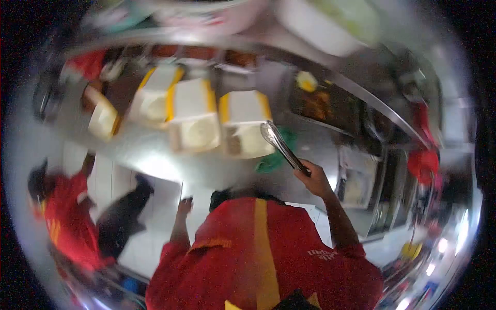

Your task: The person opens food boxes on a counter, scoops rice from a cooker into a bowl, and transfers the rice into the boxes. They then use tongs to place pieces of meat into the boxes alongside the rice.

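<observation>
My right hand [312, 178] grips the dark handle of metal tongs [284, 146]. The tongs' silvery head lies over the right side of an open takeaway box [246, 109], and I see no food between the jaws. White, rice-like mounds show in this box, in the middle box [192, 101] and in the left box [157, 85]; something brown sits beside the mound in the right one. My left hand [185, 206] is low by the counter's front edge, apart from the boxes, its fingers too small and blurred to read.
Another box [103, 122] stands tilted at the far left of the steel counter [155, 144]. A green cloth [268, 161] lies under the tongs. Behind it, a dark tray [330, 122] holds brown food. A co-worker in a red shirt [67, 222] is at left.
</observation>
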A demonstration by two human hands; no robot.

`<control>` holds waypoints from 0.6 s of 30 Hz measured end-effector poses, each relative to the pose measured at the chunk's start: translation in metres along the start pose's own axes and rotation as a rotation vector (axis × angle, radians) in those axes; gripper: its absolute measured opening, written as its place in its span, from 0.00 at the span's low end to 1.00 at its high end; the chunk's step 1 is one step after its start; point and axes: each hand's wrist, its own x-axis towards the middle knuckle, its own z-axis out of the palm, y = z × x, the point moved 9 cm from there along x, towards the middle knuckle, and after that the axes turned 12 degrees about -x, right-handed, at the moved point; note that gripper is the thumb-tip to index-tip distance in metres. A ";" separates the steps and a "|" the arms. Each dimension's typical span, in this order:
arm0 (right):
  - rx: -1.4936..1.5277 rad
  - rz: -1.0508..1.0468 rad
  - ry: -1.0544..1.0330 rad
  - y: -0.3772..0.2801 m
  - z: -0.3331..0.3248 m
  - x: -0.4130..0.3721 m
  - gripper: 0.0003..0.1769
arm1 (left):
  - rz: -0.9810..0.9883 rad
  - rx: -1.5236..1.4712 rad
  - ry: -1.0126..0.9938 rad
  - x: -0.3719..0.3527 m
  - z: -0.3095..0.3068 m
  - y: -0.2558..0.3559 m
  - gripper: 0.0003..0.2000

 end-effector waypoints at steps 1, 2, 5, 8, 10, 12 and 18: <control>0.031 -0.100 0.203 0.026 -0.019 -0.004 0.29 | -0.106 -0.023 -0.035 0.014 0.007 -0.022 0.20; -0.041 0.003 0.278 0.063 -0.039 -0.010 0.29 | -0.213 -0.040 -0.070 0.024 0.015 -0.040 0.19; -0.179 0.379 0.492 0.107 -0.135 -0.048 0.27 | -0.294 -0.552 -0.074 0.009 0.027 -0.039 0.19; -0.481 0.405 0.850 0.191 -0.211 -0.064 0.28 | -0.192 -0.282 -0.108 0.007 0.031 0.015 0.19; -0.599 0.446 0.867 0.219 -0.246 -0.066 0.30 | -0.161 -0.216 -0.116 0.004 0.039 0.051 0.19; -0.829 0.437 0.922 0.293 -0.266 -0.042 0.27 | -0.133 -0.156 -0.111 -0.003 0.038 0.079 0.19; -1.050 0.462 0.656 0.360 -0.295 0.039 0.19 | -0.096 0.000 -0.102 -0.034 0.037 0.138 0.19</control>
